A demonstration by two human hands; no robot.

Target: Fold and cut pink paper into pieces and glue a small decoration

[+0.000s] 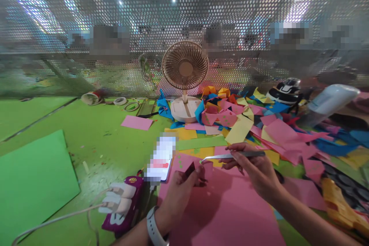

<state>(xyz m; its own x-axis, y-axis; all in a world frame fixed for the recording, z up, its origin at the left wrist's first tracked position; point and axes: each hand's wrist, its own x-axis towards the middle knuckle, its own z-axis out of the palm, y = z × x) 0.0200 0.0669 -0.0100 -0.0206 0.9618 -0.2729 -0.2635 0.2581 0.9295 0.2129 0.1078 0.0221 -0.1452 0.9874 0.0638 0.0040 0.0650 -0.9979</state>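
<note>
My right hand (pixel 253 171) grips a pair of metal tweezers (pixel 221 156) like a pen, their fine bent tip pointing left. A tiny green bit (pixel 201 162) sits at that tip, just above my left fingers. My left hand (pixel 187 184) is closed in a pinch on a small dark flat piece (pixel 189 169), perhaps paper; its lower part is hidden by the fingers. Beneath both hands lies a large pink paper sheet (pixel 230 215). Several small green bits (pixel 180 161) dot its upper left corner.
Left of the sheet are a lit phone (pixel 161 157) and a purple power strip (pixel 135 196) with plugs and cables. A fan (pixel 185 69) stands behind. Coloured paper scraps (pixel 282 134) heap at the right, near a yellow tool (pixel 337 203). Green card (pixel 37 184) lies far left.
</note>
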